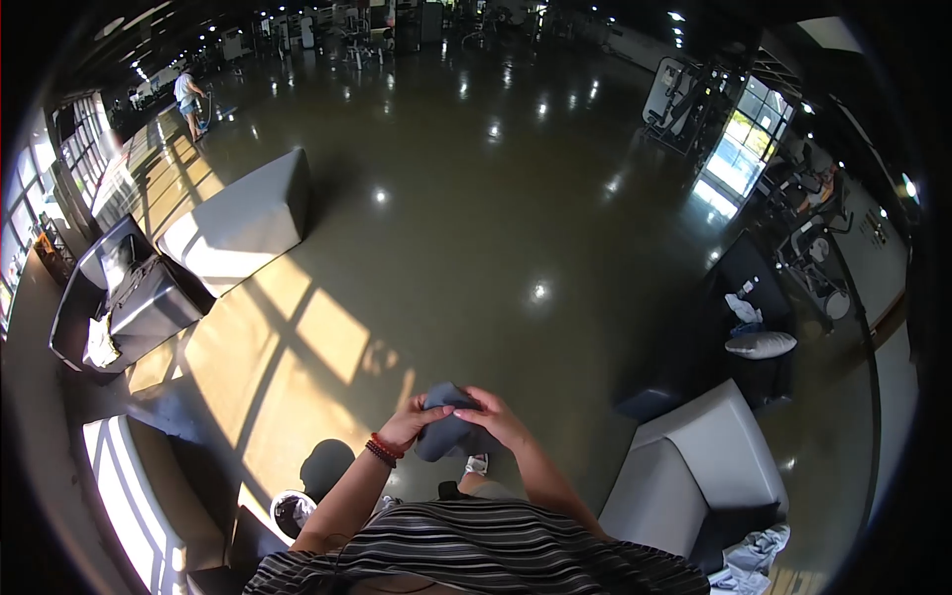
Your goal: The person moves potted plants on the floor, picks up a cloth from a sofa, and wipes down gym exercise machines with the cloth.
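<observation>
Cloth [448, 437] lies between our left hand [404, 424] and right hand [501, 422]. We find both clamped on its opposite sides.

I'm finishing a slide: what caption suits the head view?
Left hand and right hand hold a grey cloth above a glossy floor, a white seat to the right.

L grip [407, 424] & R grip [499, 418] near ea. other, thumbs [437, 414] inward, arms [548, 486] fwd.
</observation>
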### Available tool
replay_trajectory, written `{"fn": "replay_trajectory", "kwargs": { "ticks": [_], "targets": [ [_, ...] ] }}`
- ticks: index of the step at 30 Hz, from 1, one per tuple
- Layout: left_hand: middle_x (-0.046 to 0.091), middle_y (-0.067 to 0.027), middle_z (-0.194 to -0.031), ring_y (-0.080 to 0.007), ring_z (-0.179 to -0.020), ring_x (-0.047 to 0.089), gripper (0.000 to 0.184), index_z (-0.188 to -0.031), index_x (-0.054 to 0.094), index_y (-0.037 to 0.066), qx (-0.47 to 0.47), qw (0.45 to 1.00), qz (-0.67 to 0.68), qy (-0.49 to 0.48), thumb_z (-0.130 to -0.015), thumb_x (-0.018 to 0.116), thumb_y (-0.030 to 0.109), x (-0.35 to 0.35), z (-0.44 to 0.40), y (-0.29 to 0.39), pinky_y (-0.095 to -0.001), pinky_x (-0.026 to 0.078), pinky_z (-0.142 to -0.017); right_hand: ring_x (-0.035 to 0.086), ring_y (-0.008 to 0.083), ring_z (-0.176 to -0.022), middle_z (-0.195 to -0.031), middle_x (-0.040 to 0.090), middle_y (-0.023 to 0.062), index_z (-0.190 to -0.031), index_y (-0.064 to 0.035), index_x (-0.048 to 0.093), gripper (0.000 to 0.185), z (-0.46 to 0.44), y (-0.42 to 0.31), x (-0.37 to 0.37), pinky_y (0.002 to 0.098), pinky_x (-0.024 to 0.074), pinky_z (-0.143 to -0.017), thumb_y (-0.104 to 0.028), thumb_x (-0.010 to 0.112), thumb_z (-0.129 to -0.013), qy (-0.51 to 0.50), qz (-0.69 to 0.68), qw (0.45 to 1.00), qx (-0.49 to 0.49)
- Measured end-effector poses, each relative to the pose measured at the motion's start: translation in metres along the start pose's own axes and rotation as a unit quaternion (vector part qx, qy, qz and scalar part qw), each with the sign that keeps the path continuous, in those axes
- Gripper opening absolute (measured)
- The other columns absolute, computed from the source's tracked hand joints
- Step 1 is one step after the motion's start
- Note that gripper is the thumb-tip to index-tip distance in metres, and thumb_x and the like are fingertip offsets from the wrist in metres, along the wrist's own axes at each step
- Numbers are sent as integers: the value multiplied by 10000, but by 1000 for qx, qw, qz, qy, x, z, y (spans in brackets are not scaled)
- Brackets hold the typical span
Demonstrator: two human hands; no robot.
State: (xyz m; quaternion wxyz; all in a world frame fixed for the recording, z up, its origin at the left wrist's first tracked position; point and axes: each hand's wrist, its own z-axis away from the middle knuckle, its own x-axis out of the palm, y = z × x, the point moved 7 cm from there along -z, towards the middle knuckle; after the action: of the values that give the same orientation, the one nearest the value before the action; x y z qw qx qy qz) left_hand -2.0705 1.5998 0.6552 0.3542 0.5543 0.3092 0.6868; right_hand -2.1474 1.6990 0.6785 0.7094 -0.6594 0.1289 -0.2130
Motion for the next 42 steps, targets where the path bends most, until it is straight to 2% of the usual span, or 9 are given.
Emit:
{"fn": "replay_trajectory", "kwargs": {
  "ticks": [3,6,14,19,24,27,30,36,42],
  "targets": [
    [641,-62,-937,-128,-824,617,278,-1047,564,7,-6,999,36,3,-833,638,168,23,-52,30,-259,498,-764,535,146,-1004,-1077,556,63,-1220,1,433,561,-26,-20,-45,276,436,-866,-24,703,-728,-19,17,999,-32],
    [636,-63,-935,-132,-833,617,262,-1042,562,23,10,998,65,10,-839,628,174,39,-103,49,-270,504,-756,526,156,-1032,-1082,554,69,-1212,5,438,557,-46,-19,-99,280,436,-872,-31,708,-726,-42,84,996,3],
    [630,-60,-925,-159,-811,627,256,-1014,554,47,63,967,211,130,-829,640,202,-2,-185,92,-297,519,-735,593,109,-807,-958,627,68,-1065,53,557,370,-84,30,-213,242,477,-719,-113,696,-764,-43,175,972,153],
    [624,-60,-913,-175,-807,625,271,-1009,544,52,63,949,251,177,-820,651,213,-41,-243,106,-312,522,-732,588,112,-816,-914,630,55,-965,15,606,252,-113,47,-280,253,462,-738,-155,668,-790,144,-44,984,90],
    [582,-104,-1079,-232,-994,570,406,-1125,494,19,50,959,240,140,-819,643,242,-66,-336,108,-377,438,-915,572,147,-845,-913,597,45,-967,-3,569,192,-160,23,-337,285,452,-759,-168,561,-869,325,-288,900,22],
    [589,-68,-1040,-201,-984,571,351,-1119,495,45,-11,963,260,76,-821,639,163,-72,-403,115,-377,443,-886,539,162,-805,-875,585,67,-922,7,543,215,-200,17,-398,290,423,-732,-205,529,-889,455,-126,876,-95],
    [582,-68,-1064,-209,-1006,563,372,-1129,486,20,-55,966,246,50,-817,641,149,-77,-466,133,-390,436,-888,491,132,-798,-883,560,63,-955,9,526,262,-235,-31,-437,286,394,-752,-246,523,-895,524,111,844,-14],
    [580,-63,-1070,-221,-1012,561,401,-1149,476,13,-112,971,212,-5,-805,648,123,-77,-559,179,-393,439,-877,470,139,-731,-787,536,64,-909,16,522,262,-305,-110,-486,279,392,-694,-245,521,-894,564,82,818,-76],
    [598,-46,-1021,-215,-969,579,367,-1119,507,91,-144,973,181,5,-786,656,125,-96,-626,197,-406,455,-841,530,119,-735,-822,560,46,-948,-12,557,223,-351,-79,-533,270,440,-666,-199,600,-835,525,-168,834,-34]
  ]
}}
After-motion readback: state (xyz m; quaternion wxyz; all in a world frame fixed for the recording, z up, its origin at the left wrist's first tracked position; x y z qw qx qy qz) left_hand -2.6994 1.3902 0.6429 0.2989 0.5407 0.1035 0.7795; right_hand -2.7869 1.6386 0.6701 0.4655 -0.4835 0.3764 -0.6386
